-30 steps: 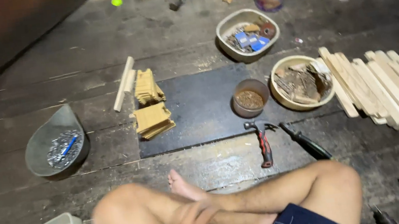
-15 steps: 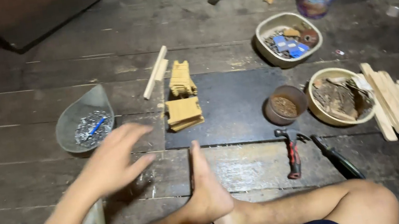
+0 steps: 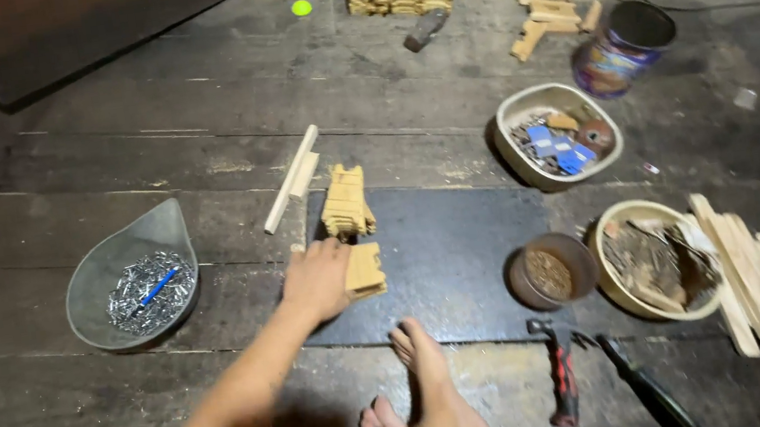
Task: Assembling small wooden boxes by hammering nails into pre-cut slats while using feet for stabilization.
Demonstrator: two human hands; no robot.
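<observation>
Left hand (image 3: 318, 280) reaches out and grasps a small stack of wood blocks (image 3: 364, 269) at the left edge of the dark mat (image 3: 454, 253) on the floor. Just beyond lies a second block stack (image 3: 345, 202); right hand out of view.

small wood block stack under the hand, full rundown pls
The stack of small wooden blocks is pale, light-tan cut wood, flat rectangular pieces piled roughly flush. It sits at the left edge of the dark mat, just in front of a taller second block pile. The left hand covers its left side, fingers on it; whether it is gripped cannot be told.
</observation>
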